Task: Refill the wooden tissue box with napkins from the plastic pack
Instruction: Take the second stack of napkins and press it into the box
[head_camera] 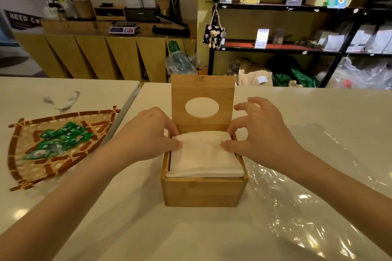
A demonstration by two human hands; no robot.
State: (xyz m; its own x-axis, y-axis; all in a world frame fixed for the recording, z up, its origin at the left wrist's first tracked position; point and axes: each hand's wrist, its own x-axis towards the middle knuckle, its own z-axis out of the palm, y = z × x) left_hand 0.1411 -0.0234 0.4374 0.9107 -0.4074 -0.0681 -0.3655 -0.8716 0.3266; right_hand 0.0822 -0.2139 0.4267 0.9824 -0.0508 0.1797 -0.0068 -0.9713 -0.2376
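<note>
The wooden tissue box (202, 192) stands in the middle of the white table, its lid (202, 122) with an oval hole hinged up at the back. A stack of white napkins (204, 160) fills the box to its rim. My left hand (148, 133) rests on the stack's left far corner, thumb on top and fingers tucked behind it. My right hand (261, 133) presses the right far corner, thumb on the napkins, other fingers spread. The clear plastic pack (307, 186) lies flat and crumpled on the table to the right of the box.
A fan-shaped woven bamboo tray (25, 154) with several green wrapped sweets sits at the left. A torn strip of silvery wrapper (63, 100) lies behind it. A gap (135, 95) separates two tabletops. Wooden cabinets and dark shelves stand beyond the table.
</note>
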